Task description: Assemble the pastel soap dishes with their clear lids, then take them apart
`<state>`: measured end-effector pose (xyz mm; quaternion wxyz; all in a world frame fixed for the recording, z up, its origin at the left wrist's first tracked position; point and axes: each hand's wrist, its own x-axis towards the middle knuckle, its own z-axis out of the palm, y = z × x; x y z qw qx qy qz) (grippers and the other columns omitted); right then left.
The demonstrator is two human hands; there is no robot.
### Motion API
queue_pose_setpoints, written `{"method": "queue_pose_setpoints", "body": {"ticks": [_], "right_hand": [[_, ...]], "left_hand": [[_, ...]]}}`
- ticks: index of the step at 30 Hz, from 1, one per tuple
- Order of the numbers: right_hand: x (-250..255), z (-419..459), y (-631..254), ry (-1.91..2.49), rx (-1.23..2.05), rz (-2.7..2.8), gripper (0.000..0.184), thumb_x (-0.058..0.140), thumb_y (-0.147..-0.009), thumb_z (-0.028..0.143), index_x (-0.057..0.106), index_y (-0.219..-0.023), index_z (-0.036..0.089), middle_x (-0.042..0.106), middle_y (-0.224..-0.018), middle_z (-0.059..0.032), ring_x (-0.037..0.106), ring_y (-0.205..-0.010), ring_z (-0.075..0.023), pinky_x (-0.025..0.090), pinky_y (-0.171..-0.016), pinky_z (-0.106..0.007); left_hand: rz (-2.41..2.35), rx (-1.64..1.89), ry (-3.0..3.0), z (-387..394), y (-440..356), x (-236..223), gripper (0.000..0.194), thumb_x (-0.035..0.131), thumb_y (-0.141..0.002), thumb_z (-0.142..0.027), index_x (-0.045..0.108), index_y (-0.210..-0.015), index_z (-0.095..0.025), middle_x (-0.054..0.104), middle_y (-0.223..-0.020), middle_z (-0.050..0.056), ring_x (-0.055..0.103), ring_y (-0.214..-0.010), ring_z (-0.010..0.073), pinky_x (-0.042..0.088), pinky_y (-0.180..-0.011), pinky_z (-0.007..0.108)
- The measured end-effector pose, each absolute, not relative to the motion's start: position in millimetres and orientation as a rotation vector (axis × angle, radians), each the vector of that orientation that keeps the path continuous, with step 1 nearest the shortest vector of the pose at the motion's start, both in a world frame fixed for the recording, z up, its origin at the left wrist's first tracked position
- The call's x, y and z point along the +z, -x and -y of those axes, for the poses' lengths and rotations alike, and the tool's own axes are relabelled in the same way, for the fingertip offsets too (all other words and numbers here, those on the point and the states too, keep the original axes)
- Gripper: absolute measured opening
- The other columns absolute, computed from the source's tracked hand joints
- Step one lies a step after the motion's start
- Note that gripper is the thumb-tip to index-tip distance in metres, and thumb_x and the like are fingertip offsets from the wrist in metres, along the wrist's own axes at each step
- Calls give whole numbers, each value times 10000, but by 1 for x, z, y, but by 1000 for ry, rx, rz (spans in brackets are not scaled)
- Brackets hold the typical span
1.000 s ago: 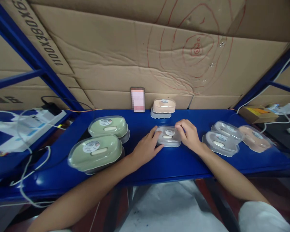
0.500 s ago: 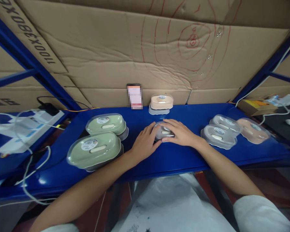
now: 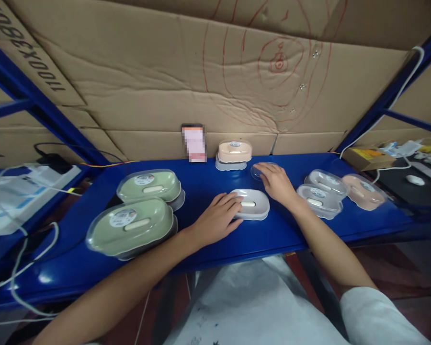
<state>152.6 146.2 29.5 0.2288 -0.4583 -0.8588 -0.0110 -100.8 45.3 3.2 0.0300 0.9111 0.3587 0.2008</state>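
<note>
A light grey oval soap box (image 3: 257, 209), its top uncovered and a white bar at its centre, sits on the blue table in front of me. My left hand (image 3: 224, 213) grips its left end, fingers over the rim and thumb along the near side. Behind it to the right, my right hand (image 3: 273, 179) is closed on a clear lid (image 3: 256, 172) held low at the tabletop; the fingers partly cover it.
Green lidded boxes (image 3: 143, 227) are stacked on the left. Grey lidded boxes (image 3: 321, 206) and a peach box (image 3: 364, 191) lie right. At the back, a peach box (image 3: 235, 151) rests on a clear base beside a phone (image 3: 194, 143) leaning on cardboard. Cables (image 3: 53, 239) hang at left.
The clear lid has come off the grey soap box and moved back and right with my right hand. My left hand stays at the box's left end. The view has shifted slightly.
</note>
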Motion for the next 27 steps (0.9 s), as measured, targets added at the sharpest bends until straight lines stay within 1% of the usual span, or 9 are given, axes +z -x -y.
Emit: {"method": "queue_pose_setpoints", "body": {"ticks": [4,6,9,11,14,16,21,24,27], "right_hand": [[34,-135,-146,787,403,2621,393,524,-1101,442,715,-1394,263,762,-1330,-82,717,-1234,-251,540,-1093,-413],[33,-130,-144,748,408,2679,425,607,-1053,527,743,-1360,266,726,-1397,-106,666,-1326,-290,504,-1146,-470],[32,-128,-147,825,311,2704,445,673,-1000,582,768,-1327,295,574,-1589,-126,481,-1517,-361,376,-1233,-609],[31,-129,-150,811,350,2752,469,690,-983,600,760,-1338,302,516,-1639,-124,440,-1547,-355,354,-1246,-607],[32,-131,-149,744,413,2807,458,656,-1020,562,736,-1373,282,606,-1557,-127,527,-1484,-308,411,-1220,-529],[33,-131,-145,826,301,2766,398,587,-1074,475,734,-1374,259,656,-1499,-127,575,-1434,-305,435,-1193,-522],[48,-122,-157,1125,-96,2538,457,422,-1103,236,603,-1522,243,593,-1571,-124,529,-1473,-318,412,-1196,-561],[51,-106,-208,1237,-94,2444,497,454,-1109,384,508,-1595,295,571,-1594,-105,544,-1464,-307,437,-1193,-546],[39,-89,-279,1497,-142,2382,663,613,-1007,592,521,-1598,308,530,-1612,-185,510,-1482,-421,447,-1163,-618]], "left_hand": [[-1114,609,-2786,-46,102,8,126,522,-1067,-265,625,-1119,-214,731,-1211,110,638,-1264,281,474,-1091,489],[-1166,610,-2767,-46,103,10,142,490,-1072,-261,614,-1119,-210,726,-1159,104,652,-1194,281,481,-1051,484],[-1247,603,-2750,-46,101,11,166,464,-1076,-266,612,-1114,-203,720,-1148,114,652,-1162,292,483,-1036,494],[-1311,610,-2743,-47,100,9,182,460,-1071,-257,621,-1129,-195,722,-1151,126,650,-1157,308,484,-1041,513],[-1405,701,-2730,-47,98,4,270,431,-1050,-167,617,-1246,-181,702,-1247,143,637,-1208,313,481,-1068,514],[-1448,801,-2726,-48,99,3,347,418,-1038,-130,598,-1331,-176,647,-1366,165,600,-1295,320,467,-1103,515],[-1308,765,-2835,-45,99,3,287,527,-1049,-222,630,-1316,-204,610,-1428,158,566,-1354,329,453,-1135,525],[-1179,610,-2919,-43,99,2,224,605,-1043,-283,656,-1247,-204,654,-1380,141,599,-1319,316,460,-1122,501],[-1193,539,-2940,-42,98,1,131,612,-1049,-299,671,-1106,-197,692,-1287,126,632,-1264,307,483,-1057,475]]}}
